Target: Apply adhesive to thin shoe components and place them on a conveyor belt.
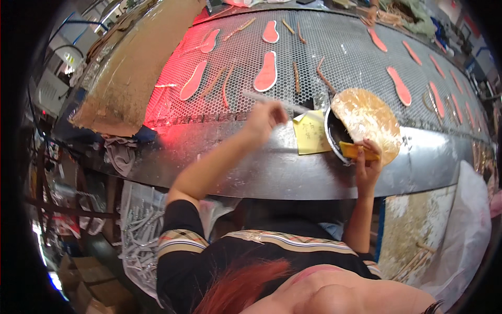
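Note:
My left hand is raised over the front edge of the conveyor with its fingers curled. A pale, motion-blurred strip crosses at its fingertips and seems gripped there. My right hand pinches a flat yellow piece, perhaps a brush or scraper handle, over the rim of a round pot. The pot's inside looks dark. A round brown cover, wrapped in shiny film, lies over much of it. Between the hands, a yellow paper note with handwriting lies on the metal ledge.
Pink shoe insoles and thin brown strips lie spread over the perforated conveyor. Red light falls on its left part. A large brown sheet stands at left. Another person's hand shows at the far edge. Plastic bags hang below.

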`<action>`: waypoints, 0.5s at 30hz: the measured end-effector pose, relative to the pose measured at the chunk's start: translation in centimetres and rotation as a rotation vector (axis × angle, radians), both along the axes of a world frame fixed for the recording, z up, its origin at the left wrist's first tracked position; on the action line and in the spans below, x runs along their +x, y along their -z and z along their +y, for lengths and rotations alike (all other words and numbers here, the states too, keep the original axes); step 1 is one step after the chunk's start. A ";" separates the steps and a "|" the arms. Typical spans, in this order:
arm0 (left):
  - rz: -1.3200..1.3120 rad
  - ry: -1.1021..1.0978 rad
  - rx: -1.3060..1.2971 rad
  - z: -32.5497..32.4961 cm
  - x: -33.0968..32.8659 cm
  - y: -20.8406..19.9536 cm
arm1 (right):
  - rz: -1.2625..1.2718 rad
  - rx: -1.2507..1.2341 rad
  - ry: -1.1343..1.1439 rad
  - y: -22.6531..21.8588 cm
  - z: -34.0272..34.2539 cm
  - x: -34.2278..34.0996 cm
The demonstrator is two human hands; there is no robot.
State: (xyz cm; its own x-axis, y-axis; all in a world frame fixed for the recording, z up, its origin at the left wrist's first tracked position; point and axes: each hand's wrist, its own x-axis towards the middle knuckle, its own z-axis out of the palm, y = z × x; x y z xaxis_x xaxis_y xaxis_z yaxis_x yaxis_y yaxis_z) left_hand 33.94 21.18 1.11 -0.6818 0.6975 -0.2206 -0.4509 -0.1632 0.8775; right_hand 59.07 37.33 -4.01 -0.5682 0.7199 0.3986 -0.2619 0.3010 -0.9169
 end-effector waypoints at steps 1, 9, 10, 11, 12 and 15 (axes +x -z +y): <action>0.034 -0.061 0.126 0.8 -2.7 -1.9 | 0.029 0.014 -0.018 0.1 -0.2 -0.1; 0.475 0.222 0.099 -3.2 -0.3 -6.0 | 0.082 0.003 -0.012 0.5 0.0 -0.1; 0.684 0.104 -0.147 -4.4 2.6 -4.8 | 0.086 -0.004 -0.002 0.6 0.0 0.0; 1.331 0.113 -0.469 -5.8 4.0 -4.7 | 0.069 0.006 0.002 0.5 0.2 0.1; 1.976 0.107 -0.795 -7.4 4.6 -4.9 | 0.053 0.017 0.007 0.4 0.4 0.1; 1.683 0.095 -1.534 -13.0 4.5 -1.9 | 0.082 -0.022 -0.024 0.0 0.4 0.3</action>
State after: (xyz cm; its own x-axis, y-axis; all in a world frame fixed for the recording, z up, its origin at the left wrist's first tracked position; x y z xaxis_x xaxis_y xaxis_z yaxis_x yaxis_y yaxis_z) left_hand 38.47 8.14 2.99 -0.7503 0.6532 0.1013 0.6176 0.7474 -0.2450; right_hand 59.38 37.69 -4.01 -0.5518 0.7155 0.4286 -0.3432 0.2736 -0.8985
